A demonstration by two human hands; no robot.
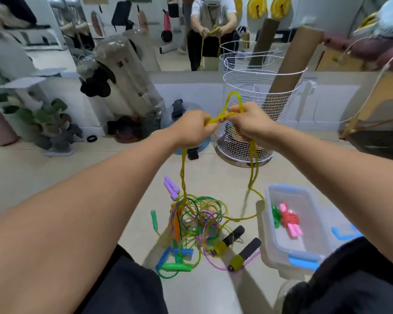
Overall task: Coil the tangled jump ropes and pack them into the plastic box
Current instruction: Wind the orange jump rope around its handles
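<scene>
Both hands are raised in front of me, holding a yellow jump rope (233, 99). My left hand (192, 128) grips one part of it and my right hand (250, 122) grips the other, with a loop standing up between them. Two doubled strands hang down from the hands to a tangled pile of ropes (200, 219) on the floor, with purple, green, blue and black-and-yellow handles. To the right of the pile stands a clear plastic box (281, 242) with blue latches; a coiled red rope with pink handles (288, 219) and a bit of green rope lie inside.
A white wire basket (259, 91) with cardboard tubes stands behind my hands. A blue round object (186, 112) lies to its left, large plastic bottles and a plant further left. A mirror on the wall shows a person. My dark-clad knees frame the floor.
</scene>
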